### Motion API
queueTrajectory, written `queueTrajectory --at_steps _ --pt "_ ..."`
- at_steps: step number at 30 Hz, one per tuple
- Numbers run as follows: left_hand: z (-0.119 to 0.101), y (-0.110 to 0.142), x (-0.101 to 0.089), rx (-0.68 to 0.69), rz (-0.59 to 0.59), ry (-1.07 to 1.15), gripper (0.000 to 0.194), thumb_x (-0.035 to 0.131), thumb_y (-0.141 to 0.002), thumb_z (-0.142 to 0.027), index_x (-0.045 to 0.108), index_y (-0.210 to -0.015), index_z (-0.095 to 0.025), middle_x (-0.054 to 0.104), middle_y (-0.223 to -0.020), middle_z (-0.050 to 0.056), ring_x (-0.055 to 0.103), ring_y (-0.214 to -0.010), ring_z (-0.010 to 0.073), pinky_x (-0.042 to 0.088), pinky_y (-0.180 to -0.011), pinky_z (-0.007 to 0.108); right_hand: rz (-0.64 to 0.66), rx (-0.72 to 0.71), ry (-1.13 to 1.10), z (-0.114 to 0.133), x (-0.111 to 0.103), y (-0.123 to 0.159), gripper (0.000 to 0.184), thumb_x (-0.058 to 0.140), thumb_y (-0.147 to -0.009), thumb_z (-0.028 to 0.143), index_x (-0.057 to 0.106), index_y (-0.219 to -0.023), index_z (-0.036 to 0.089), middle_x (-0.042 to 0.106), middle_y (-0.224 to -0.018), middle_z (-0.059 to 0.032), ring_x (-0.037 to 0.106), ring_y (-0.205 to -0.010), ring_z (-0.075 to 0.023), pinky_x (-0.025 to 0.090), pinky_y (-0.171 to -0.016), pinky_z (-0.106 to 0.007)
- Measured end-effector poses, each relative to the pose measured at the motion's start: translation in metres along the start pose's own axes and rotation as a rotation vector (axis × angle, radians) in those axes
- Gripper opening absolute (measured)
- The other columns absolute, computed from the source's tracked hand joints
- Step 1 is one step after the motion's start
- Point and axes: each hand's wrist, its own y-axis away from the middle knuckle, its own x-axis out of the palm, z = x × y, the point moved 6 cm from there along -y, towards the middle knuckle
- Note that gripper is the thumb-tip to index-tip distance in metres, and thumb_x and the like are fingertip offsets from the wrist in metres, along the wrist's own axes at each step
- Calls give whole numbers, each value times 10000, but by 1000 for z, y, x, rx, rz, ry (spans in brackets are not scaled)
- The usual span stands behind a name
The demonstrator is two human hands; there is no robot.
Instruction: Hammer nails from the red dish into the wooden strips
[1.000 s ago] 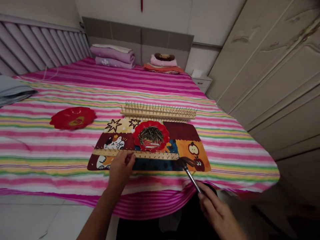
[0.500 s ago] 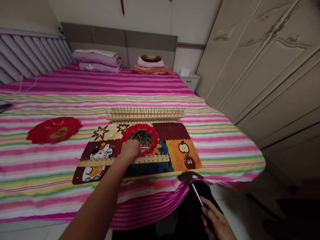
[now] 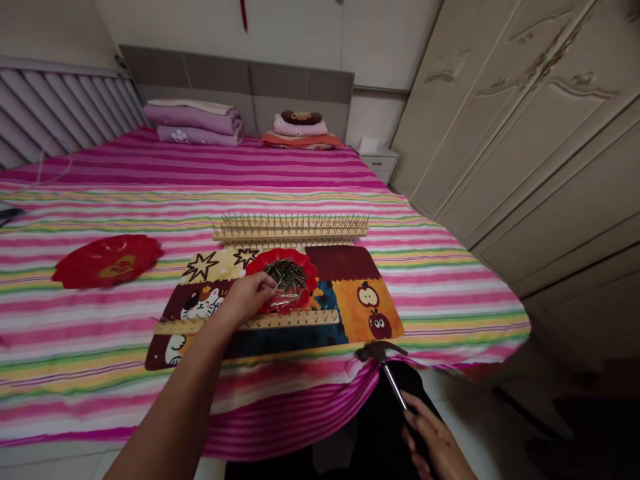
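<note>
My left hand is at the near left rim of a red scalloped plate, its fingers drawn together in a pinch. What they hold, if anything, is too small to make out. A heap of nails lies in that plate. Below my wrist, a wooden strip with a row of nails standing in it crosses a patterned mat; my forearm hides part of both. At the lower right, my right hand is wrapped round the handle of a claw hammer, whose head rests near the bed's front edge.
Behind the mat lie wooden strips with many upright nails. A second red plate sits on the striped bedspread at left. Folded bedding is stacked by the headboard, and a wardrobe stands on the right.
My left hand has drawn back a little to the left from over the nails to the plate's rim. My right hand and the hammer have hardly moved.
</note>
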Motion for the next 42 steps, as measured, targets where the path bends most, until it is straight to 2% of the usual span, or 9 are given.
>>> queueTrajectory --at_steps 3,6,10,13,19,29,32,36,42 --pt "21 30 -21 -75 -146 395 355 700 -529 -461 678 -760 -192 669 -670 8 600 -648 157 455 -592 242 -14 19 10 2 2 1 746 560 -671 595 411 -1288 204 464 -523 84 323 -317 -46 178 -306 -143" --pt "51 63 -33 -185 -312 598 381 746 -482 -461 666 -730 -183 671 -674 4 591 -617 137 465 -582 236 -56 8 17 7 4 6 722 563 -668 588 435 -1269 209 460 -532 83 310 -317 -43 165 -309 -146" --pt "90 89 -29 -328 -464 699 402 770 -441 -443 663 -711 -164 663 -652 -7 573 -579 113 474 -581 233 -60 2 25 13 8 12 724 584 -654 570 437 -1258 198 452 -533 87 319 -337 -51 186 -319 -158" --pt "105 91 -17 -352 -485 698 404 761 -465 -429 670 -753 -159 668 -653 -3 588 -598 117 476 -586 230 -59 -4 42 15 9 14 727 576 -658 564 428 -1262 188 443 -521 91 321 -345 -54 184 -327 -161" --pt "105 84 0 -356 -478 680 373 735 -498 -428 653 -757 -173 673 -666 -3 612 -627 129 469 -597 229 -53 7 49 14 9 15 702 571 -674 537 422 -1267 191 449 -517 92 318 -342 -52 174 -335 -163" --pt "92 87 -2 -265 -489 282 226 614 -624 -434 652 -706 -227 695 -693 -30 624 -675 152 478 -662 246 -73 -25 89 15 13 21 688 566 -677 575 462 -1245 201 444 -533 87 311 -343 -44 176 -351 -161" --pt "88 87 -1 -213 -505 224 198 595 -649 -416 646 -698 -232 704 -753 -20 634 -749 163 483 -738 256 -49 -27 110 27 28 35 684 562 -687 589 475 -1249 210 449 -548 78 325 -360 -44 180 -366 -162" --pt "89 88 0 -164 -531 163 189 576 -679 -407 638 -700 -230 701 -797 -7 634 -800 169 476 -774 263 102 -103 175 62 69 49 665 555 -724 585 497 -1265 202 455 -561 61 334 -394 -57 200 -371 -179" --pt "87 89 2 -56 -556 119 159 557 -721 -361 625 -682 -223 678 -741 -8 618 -740 150 474 -731 249 402 -449 366 129 155 53 441 432 -876 450 542 -1225 204 410 -566 60 357 -473 -81 288 -440 -198"
